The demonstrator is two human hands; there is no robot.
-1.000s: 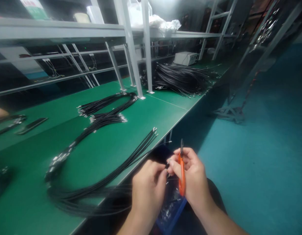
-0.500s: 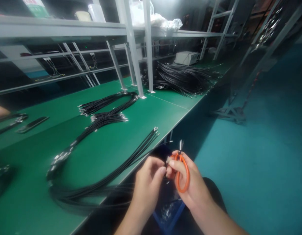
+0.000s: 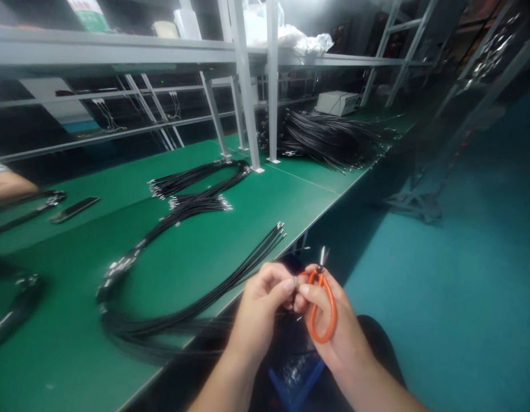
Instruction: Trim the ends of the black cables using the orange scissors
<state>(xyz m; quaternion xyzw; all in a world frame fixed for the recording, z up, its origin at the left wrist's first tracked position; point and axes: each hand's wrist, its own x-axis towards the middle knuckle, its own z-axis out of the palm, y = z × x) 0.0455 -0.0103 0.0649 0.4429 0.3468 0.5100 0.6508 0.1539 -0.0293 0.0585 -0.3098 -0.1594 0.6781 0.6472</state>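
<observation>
Orange-handled scissors [image 3: 324,309] rest in my right hand [image 3: 333,315], blades pointing up. The thumb and fingers of that hand also pinch toward a small pale piece [image 3: 296,282] between both hands. My left hand [image 3: 262,303] is closed, thumb against fingertips, on the same small piece, whose exact shape is too small to tell. Black cables [image 3: 213,294] with light metal tips run from a curved bundle on the green table [image 3: 183,257] to beside my left hand. Some strands pass over the table edge and are partly hidden behind my hands.
More black cables [image 3: 325,137] lie heaped at the back, near a white box [image 3: 337,103]. Metal posts [image 3: 272,86] hold a shelf [image 3: 162,52]. A phone [image 3: 76,209] lies left, near a person's arm [image 3: 10,186]. A blue bin [image 3: 297,380] is below my hands.
The view has shifted, so the table and shelf appear farther right. My left fingertips have come closer to my right ones around the small piece. More of the other person's arm shows.
</observation>
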